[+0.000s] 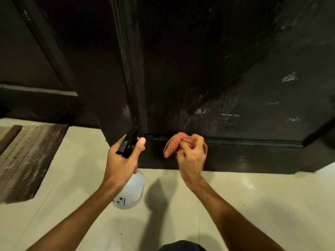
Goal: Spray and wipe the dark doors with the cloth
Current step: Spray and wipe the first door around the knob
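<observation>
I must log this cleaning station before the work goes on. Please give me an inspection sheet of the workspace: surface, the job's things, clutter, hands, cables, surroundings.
Surface: pale floor, bare where it shows; faint marks near the right door's base.
Job's things: dark door with whitish streaks and scuffs low down; second dark door to its left; spray bottle, translucent with black trigger head; reddish checked cloth, bunched up.
Clutter: nothing seen.
Hands: left hand grips the spray bottle's neck; right hand grips the cloth by the door's bottom moulding.
Cables: nothing seen.
Surroundings: striped brown mat on the floor at left.
</observation>
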`<state>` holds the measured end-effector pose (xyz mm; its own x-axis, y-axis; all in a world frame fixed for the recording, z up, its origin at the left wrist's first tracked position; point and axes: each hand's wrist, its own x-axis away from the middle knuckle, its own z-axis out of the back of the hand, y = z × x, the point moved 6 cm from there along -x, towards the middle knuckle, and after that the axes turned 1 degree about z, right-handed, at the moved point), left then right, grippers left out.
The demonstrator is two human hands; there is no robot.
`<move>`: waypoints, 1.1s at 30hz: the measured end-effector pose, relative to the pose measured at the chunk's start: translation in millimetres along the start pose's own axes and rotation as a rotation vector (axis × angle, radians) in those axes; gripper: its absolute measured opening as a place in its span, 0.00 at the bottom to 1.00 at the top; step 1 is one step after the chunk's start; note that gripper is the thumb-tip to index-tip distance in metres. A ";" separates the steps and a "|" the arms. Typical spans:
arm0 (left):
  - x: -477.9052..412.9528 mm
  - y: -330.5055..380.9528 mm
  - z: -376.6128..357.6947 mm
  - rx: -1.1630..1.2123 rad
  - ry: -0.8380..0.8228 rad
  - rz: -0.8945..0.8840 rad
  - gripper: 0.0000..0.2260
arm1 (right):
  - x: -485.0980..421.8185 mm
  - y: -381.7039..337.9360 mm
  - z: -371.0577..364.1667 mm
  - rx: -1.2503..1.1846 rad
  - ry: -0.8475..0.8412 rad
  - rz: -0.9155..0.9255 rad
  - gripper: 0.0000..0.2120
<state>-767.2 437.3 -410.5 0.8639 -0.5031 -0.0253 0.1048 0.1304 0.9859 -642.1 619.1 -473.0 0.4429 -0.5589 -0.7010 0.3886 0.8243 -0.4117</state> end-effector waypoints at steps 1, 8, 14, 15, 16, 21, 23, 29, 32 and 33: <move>-2.3 -0.6 -2.0 0.003 -0.002 -0.006 0.12 | -4.7 -16.5 -9.9 -0.035 -0.002 0.038 0.10; 9.5 -11.0 -49.4 -0.034 -0.125 0.023 0.14 | 7.3 23.0 7.0 0.018 -0.104 0.065 0.13; 11.2 -10.8 -89.6 0.018 -0.186 0.031 0.16 | -6.7 63.8 30.2 -0.011 0.065 -0.170 0.12; 12.5 -12.6 -100.2 0.008 -0.203 0.039 0.15 | -7.1 57.0 23.9 -0.021 0.027 -0.124 0.11; 15.6 -13.9 -112.6 0.002 -0.228 0.048 0.14 | -4.8 57.2 24.8 -0.042 -0.023 -0.071 0.11; 35.6 -12.7 -177.8 -0.040 -0.373 0.031 0.10 | 15.2 177.0 113.4 -0.072 0.329 -0.431 0.16; 37.2 -10.6 -193.0 -0.057 -0.395 0.037 0.10 | 10.8 194.7 130.1 -0.053 0.421 -0.548 0.15; 46.0 -13.2 -249.5 -0.128 -0.474 0.014 0.11 | 7.6 216.6 133.8 -0.126 0.246 -0.459 0.20; 50.2 -23.6 -272.5 -0.194 -0.538 0.024 0.14 | 8.8 274.8 180.5 -0.159 0.582 -0.887 0.19; 48.9 -27.0 -276.7 -0.224 -0.538 0.037 0.17 | 6.4 280.9 184.7 -0.156 0.614 -0.958 0.17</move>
<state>-591.4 645.6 -484.1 0.5036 -0.8502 0.1533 0.2316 0.3038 0.9242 -381.0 830.5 -485.6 -0.4654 -0.8601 -0.2090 0.2299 0.1105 -0.9669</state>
